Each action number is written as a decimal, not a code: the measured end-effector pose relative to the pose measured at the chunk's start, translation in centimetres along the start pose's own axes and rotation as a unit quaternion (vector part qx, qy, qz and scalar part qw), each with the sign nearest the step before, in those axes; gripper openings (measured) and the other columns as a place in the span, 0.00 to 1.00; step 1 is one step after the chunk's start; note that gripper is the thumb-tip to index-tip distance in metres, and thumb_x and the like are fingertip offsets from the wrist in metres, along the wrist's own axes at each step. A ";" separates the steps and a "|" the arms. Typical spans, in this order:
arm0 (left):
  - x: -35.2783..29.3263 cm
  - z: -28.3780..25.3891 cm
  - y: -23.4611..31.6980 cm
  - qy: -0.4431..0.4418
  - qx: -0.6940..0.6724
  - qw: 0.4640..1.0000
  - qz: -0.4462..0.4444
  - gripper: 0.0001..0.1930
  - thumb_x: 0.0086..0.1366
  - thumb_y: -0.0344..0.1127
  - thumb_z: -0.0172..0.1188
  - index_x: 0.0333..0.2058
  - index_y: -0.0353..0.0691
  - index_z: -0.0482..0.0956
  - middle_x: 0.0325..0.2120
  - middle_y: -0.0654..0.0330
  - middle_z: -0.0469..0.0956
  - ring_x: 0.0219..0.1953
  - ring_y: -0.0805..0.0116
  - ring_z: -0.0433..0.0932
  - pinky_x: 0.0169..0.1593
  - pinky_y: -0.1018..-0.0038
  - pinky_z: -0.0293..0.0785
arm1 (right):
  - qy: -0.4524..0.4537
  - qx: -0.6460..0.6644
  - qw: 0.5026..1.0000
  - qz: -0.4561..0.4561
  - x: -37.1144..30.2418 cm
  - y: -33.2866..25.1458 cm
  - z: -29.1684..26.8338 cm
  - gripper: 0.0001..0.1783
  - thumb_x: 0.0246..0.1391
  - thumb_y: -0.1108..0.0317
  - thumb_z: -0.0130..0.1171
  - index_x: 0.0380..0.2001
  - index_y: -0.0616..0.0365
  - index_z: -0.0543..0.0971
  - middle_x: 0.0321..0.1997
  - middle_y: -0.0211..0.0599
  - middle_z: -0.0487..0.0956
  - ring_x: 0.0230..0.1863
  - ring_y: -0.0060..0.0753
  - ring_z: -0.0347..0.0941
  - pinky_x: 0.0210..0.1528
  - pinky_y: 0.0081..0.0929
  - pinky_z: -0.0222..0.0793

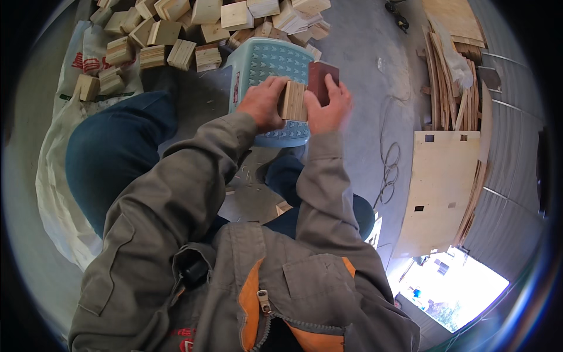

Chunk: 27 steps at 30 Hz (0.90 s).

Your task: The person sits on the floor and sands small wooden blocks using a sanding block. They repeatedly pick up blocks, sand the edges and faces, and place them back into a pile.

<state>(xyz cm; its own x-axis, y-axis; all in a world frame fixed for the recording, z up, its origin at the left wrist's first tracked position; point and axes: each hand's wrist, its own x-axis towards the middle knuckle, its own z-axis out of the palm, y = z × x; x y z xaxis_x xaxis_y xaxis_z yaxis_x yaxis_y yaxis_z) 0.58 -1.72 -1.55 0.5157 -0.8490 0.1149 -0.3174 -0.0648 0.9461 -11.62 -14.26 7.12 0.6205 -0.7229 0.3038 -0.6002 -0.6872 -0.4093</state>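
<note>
Over a light blue plastic stool (pixel 271 58) with a studded top, my left hand (pixel 263 104) grips a small layered wooden block (pixel 292 101) by its left side. My right hand (pixel 331 111) is closed around a dark red-brown sanding block (pixel 321 79), thumb in front and fingers along its right side. The sanding block is up against the right side of the wooden block; the exact contact between them is partly hidden by my right thumb.
A heap of similar wooden blocks (pixel 208 32) lies beyond the stool to the left, some on a white plastic sack (pixel 64 146). On the right, a cable (pixel 390 170) coils on the floor beside a plywood panel (pixel 440 188) and stacked boards (pixel 446 82). My knees flank the stool's near side.
</note>
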 end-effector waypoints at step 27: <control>0.1 0.3 -0.6 0.024 -0.014 1.000 0.000 0.45 0.43 0.33 0.77 0.63 0.46 0.69 0.57 0.50 0.75 0.61 0.42 0.76 0.62 0.53 0.73 | 0.007 0.055 0.998 -0.038 -4.1 0.5 -2.2 0.38 0.42 0.63 0.80 0.62 0.47 0.83 0.68 0.54 0.74 0.67 0.59 0.72 0.69 0.52 0.70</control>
<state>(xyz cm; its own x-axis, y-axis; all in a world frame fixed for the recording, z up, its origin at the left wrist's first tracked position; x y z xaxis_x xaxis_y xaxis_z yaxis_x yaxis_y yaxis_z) 0.61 -1.96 -2.19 0.5529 -0.8234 0.1280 -0.2958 -0.0503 0.9539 -15.57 -11.79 7.58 0.6542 -0.6711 0.3488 -0.4932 -0.7281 -0.4760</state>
